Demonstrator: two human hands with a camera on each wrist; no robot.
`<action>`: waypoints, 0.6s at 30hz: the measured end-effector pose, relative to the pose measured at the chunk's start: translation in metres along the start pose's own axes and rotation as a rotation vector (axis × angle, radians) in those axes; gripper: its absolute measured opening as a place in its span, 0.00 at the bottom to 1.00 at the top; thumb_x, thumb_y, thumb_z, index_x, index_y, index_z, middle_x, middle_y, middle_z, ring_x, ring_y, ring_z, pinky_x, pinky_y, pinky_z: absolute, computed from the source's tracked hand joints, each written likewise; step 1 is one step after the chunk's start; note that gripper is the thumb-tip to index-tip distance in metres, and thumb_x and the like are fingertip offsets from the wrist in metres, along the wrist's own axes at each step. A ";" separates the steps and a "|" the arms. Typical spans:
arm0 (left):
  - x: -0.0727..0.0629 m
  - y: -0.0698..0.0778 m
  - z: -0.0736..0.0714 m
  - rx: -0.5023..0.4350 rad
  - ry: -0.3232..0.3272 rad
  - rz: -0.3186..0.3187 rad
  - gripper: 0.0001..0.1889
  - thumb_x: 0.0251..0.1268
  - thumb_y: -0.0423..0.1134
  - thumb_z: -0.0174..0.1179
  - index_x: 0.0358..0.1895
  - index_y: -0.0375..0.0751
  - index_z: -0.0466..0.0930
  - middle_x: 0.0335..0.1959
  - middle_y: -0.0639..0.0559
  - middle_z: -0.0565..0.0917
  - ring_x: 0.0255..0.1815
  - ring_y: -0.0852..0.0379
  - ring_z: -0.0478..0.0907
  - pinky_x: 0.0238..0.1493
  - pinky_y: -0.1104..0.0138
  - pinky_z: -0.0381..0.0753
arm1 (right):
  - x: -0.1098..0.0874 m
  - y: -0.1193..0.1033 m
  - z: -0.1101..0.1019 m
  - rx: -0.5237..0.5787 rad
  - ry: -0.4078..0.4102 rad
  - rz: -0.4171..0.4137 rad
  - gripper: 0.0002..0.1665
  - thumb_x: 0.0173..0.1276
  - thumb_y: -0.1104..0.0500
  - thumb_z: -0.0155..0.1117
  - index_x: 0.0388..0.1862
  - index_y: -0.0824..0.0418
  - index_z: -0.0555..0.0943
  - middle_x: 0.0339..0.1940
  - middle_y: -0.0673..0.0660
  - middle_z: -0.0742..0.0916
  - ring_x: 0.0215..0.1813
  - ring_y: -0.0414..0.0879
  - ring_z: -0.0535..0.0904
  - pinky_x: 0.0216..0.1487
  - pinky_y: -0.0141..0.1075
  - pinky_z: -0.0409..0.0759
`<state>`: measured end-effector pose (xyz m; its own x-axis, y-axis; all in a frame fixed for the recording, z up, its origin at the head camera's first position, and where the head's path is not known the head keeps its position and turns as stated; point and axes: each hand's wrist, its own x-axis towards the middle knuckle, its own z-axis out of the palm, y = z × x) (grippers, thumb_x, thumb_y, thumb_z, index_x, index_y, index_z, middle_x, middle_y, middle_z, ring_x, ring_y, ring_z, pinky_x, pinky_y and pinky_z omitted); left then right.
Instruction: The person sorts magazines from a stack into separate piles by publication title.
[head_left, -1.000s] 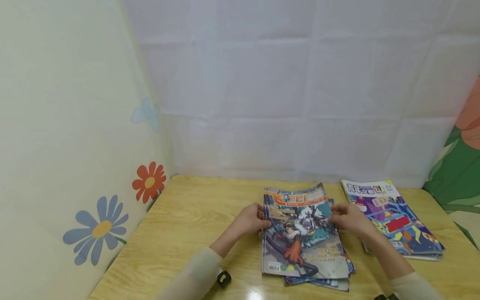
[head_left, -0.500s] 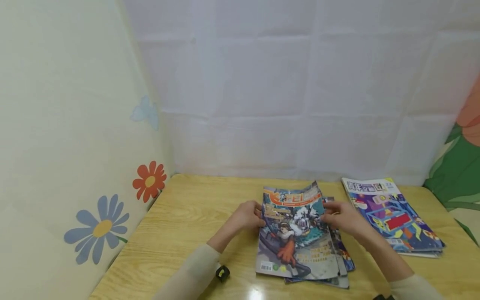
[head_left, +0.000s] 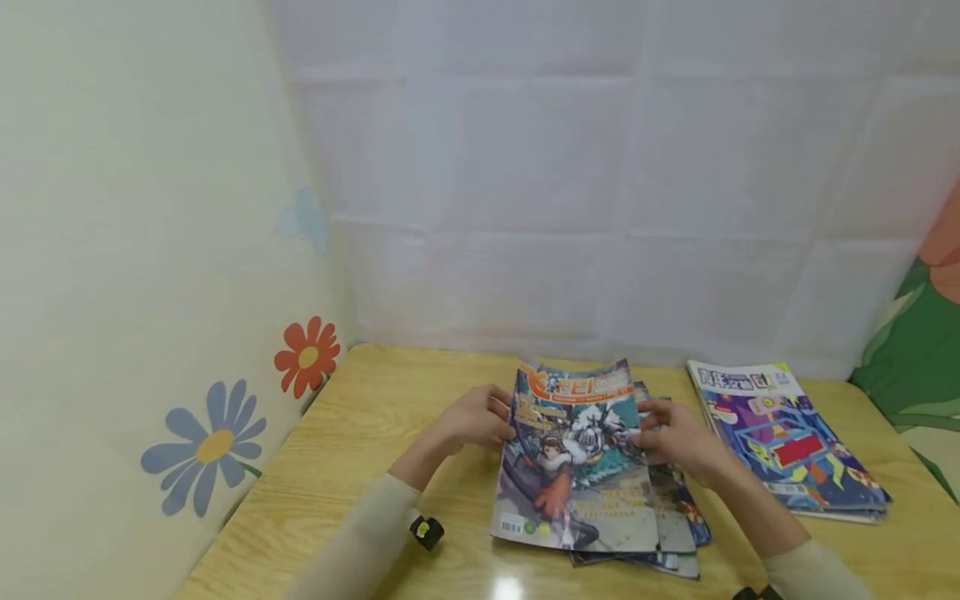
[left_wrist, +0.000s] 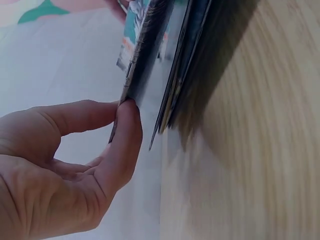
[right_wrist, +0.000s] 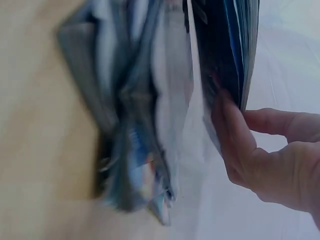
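Note:
Both hands hold one magazine (head_left: 577, 467) by its two long sides, its cover showing an armoured figure and an orange title. My left hand (head_left: 480, 417) pinches the left edge between thumb and fingers; in the left wrist view the spine (left_wrist: 142, 55) sits in that pinch, raised off the magazines beneath. The right hand (head_left: 678, 437) pinches the opposite edge, where page edges (right_wrist: 245, 55) fan slightly in the right wrist view. Underneath lies a loose pile of magazines (head_left: 678, 533), poking out at the right and bottom, mostly hidden by the held one.
A second stack of magazines (head_left: 795, 450), topped by a purple and blue cover, lies at the right of the wooden table (head_left: 405, 400). A white cloth (head_left: 480, 167) hangs behind the table. Flower-printed cloth (head_left: 217, 446) stands along the left side.
The top magazine has shifted left and come up off the pile, both hands moving left with it. More of the magazines below now shows on the right.

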<state>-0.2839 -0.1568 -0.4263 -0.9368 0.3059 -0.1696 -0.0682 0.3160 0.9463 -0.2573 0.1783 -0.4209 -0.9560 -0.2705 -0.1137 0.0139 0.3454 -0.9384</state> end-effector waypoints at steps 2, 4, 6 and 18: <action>-0.002 -0.001 -0.013 -0.029 0.005 0.005 0.27 0.58 0.22 0.67 0.61 0.26 0.69 0.46 0.36 0.80 0.39 0.45 0.84 0.38 0.54 0.87 | 0.005 -0.006 0.004 0.006 0.001 -0.006 0.38 0.71 0.70 0.63 0.75 0.76 0.60 0.57 0.73 0.75 0.49 0.58 0.82 0.45 0.48 0.86; -0.005 -0.002 -0.026 -0.052 0.016 0.009 0.28 0.58 0.23 0.66 0.63 0.27 0.70 0.48 0.36 0.80 0.41 0.45 0.84 0.40 0.53 0.87 | 0.012 -0.013 0.009 0.017 0.003 -0.007 0.37 0.71 0.69 0.63 0.75 0.75 0.61 0.60 0.75 0.75 0.52 0.60 0.82 0.46 0.47 0.86; -0.007 -0.004 -0.040 -0.069 0.034 0.011 0.29 0.59 0.24 0.67 0.64 0.27 0.70 0.50 0.36 0.81 0.44 0.45 0.83 0.43 0.52 0.87 | 0.020 -0.020 0.015 0.028 -0.004 -0.003 0.37 0.72 0.69 0.62 0.76 0.74 0.61 0.63 0.76 0.74 0.55 0.61 0.81 0.48 0.46 0.85; -0.018 -0.040 -0.120 -0.137 0.232 -0.081 0.29 0.66 0.30 0.64 0.70 0.34 0.71 0.55 0.37 0.81 0.49 0.46 0.83 0.52 0.53 0.83 | 0.084 -0.039 0.092 0.200 -0.062 0.023 0.35 0.71 0.73 0.61 0.75 0.73 0.63 0.68 0.77 0.72 0.58 0.62 0.81 0.47 0.45 0.86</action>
<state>-0.3050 -0.2828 -0.4280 -0.9788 0.0660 -0.1940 -0.1774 0.2015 0.9633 -0.3110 0.0593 -0.4236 -0.9348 -0.3218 -0.1505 0.0997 0.1688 -0.9806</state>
